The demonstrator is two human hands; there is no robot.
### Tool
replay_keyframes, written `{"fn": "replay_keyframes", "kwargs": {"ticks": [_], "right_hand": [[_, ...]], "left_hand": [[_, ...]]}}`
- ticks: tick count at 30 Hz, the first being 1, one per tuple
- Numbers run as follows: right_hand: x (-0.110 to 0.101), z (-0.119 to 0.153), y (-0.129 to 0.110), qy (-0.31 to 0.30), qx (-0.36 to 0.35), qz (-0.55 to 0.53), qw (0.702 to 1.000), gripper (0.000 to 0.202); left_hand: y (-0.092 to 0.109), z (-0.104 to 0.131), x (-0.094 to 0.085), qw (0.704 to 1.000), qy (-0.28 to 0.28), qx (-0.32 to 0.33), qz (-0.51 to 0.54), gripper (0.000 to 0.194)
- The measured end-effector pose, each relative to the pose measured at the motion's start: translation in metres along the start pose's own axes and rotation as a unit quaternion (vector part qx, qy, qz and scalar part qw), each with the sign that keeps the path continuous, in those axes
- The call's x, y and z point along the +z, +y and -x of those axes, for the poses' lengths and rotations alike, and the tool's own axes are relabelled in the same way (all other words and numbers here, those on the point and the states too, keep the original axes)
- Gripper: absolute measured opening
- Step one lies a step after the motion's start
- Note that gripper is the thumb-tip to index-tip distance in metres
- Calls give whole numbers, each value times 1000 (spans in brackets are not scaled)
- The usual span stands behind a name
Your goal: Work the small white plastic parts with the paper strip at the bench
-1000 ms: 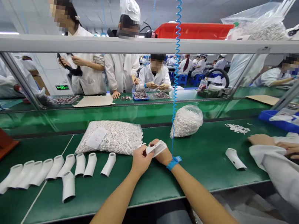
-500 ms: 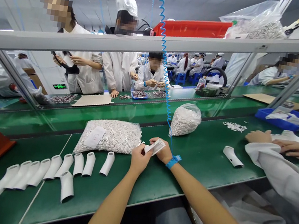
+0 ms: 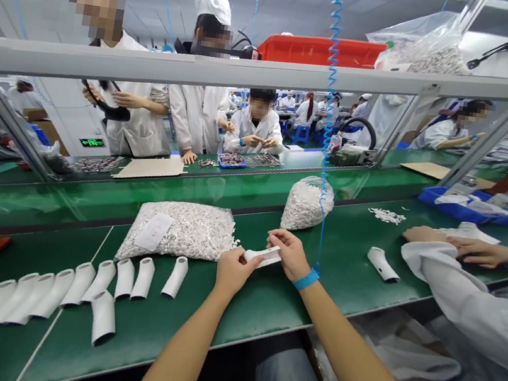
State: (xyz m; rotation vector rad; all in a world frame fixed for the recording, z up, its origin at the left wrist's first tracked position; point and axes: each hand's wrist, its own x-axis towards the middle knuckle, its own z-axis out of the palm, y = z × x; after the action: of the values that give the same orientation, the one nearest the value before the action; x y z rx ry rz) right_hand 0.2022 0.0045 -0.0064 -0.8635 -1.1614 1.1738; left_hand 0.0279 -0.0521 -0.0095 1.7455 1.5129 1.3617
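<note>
My left hand point(image 3: 233, 270) pinches a white curved plastic housing point(image 3: 266, 256), holding it above the green bench. At the housing's right end is my right hand point(image 3: 290, 256), its fingers bent and their tips close together over the part. Whatever lies between those tips is too small to make out. A blue band point(image 3: 306, 279) with a coiled blue cord circles my right wrist. Just beyond my left hand lies a clear bag of small white pieces point(image 3: 195, 229). Several similar housings stand in a row to the left, the nearest housing point(image 3: 175, 277) apart from the others.
A second bag of white pieces point(image 3: 308, 205) stands behind my right hand. Farther right are another white housing point(image 3: 383, 264), loose pieces point(image 3: 387, 216) and a co-worker's sleeved arm point(image 3: 442, 276). A metal rail point(image 3: 252, 74) crosses above the bench. Co-workers are opposite.
The view has shifted slightly. The housing has turned from a raised tilt, its hollow side showing, to nearly level. My right hand has come round to its right end, fingertips higher.
</note>
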Motion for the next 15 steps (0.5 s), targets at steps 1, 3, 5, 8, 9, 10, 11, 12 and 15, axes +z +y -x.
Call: {"fn": "replay_keyframes", "kwargs": {"ticks": [1, 3, 5, 8, 9, 10, 11, 12, 15], "right_hand": [[3, 3, -1, -4, 14, -16, 1000, 38], [9, 8, -1, -5, 47, -37, 998, 40], [14, 10, 2, -1, 77, -47, 996, 42], [15, 8, 8, 3, 81, -34, 996, 44], [14, 6, 9, 8, 71, -18, 997, 44], [12, 4, 10, 17, 53, 6, 998, 43], [10, 3, 10, 29, 32, 32, 999, 42], [7, 1, 9, 43, 12, 56, 997, 40], [-3, 4, 4, 77, -52, 108, 990, 39]], "left_hand": [[1, 0, 0, 1000, 9, 0, -9, 52], [2, -1, 0, 999, 31, -2, -12, 49], [4, -2, -1, 999, 45, -6, 3, 43], [5, -3, -1, 997, 57, -14, 43, 38], [5, -3, -1, 997, 59, -16, 55, 37], [5, -3, -1, 996, 60, -17, 64, 38], [4, -4, -2, 995, 64, -17, 69, 40], [4, -4, -2, 995, 67, -16, 70, 41], [4, -6, -3, 996, 80, -16, 48, 48]]}}
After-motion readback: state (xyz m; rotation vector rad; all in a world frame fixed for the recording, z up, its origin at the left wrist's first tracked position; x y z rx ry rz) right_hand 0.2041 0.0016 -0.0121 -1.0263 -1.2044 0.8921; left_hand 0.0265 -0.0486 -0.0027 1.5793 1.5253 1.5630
